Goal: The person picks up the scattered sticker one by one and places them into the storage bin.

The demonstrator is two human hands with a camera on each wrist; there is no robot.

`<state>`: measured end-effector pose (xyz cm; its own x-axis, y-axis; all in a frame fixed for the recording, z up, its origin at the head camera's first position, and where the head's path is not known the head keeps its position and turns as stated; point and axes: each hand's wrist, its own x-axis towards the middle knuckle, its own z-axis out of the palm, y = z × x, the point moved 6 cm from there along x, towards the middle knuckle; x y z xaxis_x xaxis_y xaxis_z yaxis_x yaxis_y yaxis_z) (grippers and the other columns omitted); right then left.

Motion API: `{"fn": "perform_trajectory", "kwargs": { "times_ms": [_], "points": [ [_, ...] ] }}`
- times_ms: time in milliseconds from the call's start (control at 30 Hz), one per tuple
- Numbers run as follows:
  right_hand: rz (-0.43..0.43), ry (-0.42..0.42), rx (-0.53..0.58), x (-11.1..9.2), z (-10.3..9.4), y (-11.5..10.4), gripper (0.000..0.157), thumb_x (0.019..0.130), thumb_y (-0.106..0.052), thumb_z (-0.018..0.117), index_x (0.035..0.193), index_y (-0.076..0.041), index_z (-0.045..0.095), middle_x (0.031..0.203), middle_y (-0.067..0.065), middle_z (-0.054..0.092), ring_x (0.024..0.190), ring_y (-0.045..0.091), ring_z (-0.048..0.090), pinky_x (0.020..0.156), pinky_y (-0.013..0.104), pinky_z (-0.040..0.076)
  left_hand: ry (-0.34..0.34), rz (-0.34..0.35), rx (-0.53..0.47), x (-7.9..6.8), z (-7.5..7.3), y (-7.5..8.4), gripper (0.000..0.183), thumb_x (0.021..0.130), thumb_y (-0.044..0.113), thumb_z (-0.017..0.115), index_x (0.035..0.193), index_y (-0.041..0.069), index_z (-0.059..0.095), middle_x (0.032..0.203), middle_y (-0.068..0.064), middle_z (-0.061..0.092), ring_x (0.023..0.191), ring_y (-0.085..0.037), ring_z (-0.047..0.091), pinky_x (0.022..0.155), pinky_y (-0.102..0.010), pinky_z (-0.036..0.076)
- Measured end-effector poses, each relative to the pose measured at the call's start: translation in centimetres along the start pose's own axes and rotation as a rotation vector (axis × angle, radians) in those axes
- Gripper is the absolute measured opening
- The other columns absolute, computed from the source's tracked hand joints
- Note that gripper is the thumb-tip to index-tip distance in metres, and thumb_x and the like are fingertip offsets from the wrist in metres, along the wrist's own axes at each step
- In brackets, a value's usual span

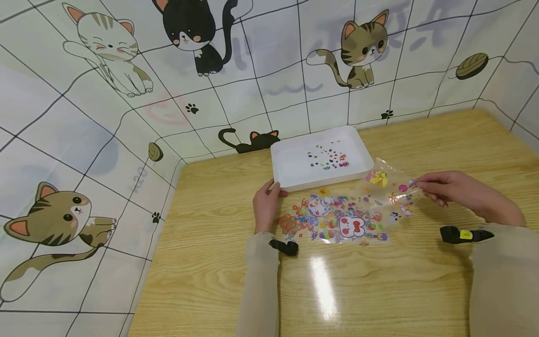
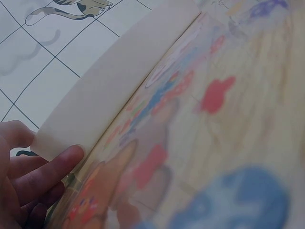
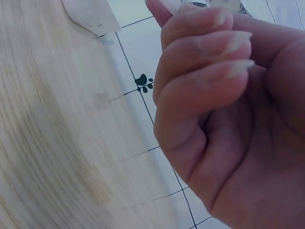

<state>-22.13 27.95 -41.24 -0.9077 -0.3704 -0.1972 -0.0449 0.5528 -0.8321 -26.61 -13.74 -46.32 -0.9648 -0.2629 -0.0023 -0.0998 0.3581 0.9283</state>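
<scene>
A white shallow tray (image 1: 290,164) stands near the back wall, with many small colourful bits on its floor. My left hand (image 1: 266,203) holds the tray's near left corner; in the left wrist view its fingers (image 2: 62,164) bend round the tray wall (image 2: 109,90). Just in front of the tray lies a clear plastic sheet (image 1: 322,224) printed with cartoon bears, a bunny and other small figures. Its right end is lifted off the table, pinched between thumb and index finger of my right hand (image 1: 456,189). Seen from the right wrist, the other fingers (image 3: 205,90) are curled inward.
The wooden table (image 1: 202,281) runs up to walls covered in cat-print tile pattern (image 1: 286,89) at the back and left. A glare streak crosses the wood in front of the sheet. Black wrist cameras (image 1: 465,235) sit at both sleeves.
</scene>
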Motion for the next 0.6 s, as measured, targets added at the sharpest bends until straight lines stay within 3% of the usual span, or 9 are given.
{"fn": "perform_trajectory", "kwargs": {
  "times_ms": [367, 600],
  "points": [
    [0.035, 0.008, 0.088, 0.23, 0.00, 0.13, 0.050, 0.094, -0.039, 0.037, 0.121, 0.001, 0.048, 0.084, 0.023, 0.049, 0.069, 0.023, 0.049, 0.058, 0.035, 0.044, -0.008, -0.007, 0.002, 0.07, 0.00, -0.18, 0.045, 0.087, 0.043, 0.050, 0.124, 0.017, 0.055, 0.071, 0.002, 0.068, 0.097, -0.002, 0.055, 0.095, -0.031, 0.032],
    [0.010, 0.004, 0.118, 0.54, 0.15, -0.40, 0.047, 0.094, -0.036, 0.038, 0.125, -0.002, 0.047, 0.088, 0.021, 0.051, 0.072, 0.024, 0.050, 0.059, 0.036, 0.045, -0.009, 0.001, -0.010, 0.03, -0.04, -0.02, 0.044, 0.088, 0.041, 0.050, 0.124, 0.017, 0.054, 0.073, 0.001, 0.068, 0.094, -0.001, 0.056, 0.095, -0.029, 0.032]
  ]
}}
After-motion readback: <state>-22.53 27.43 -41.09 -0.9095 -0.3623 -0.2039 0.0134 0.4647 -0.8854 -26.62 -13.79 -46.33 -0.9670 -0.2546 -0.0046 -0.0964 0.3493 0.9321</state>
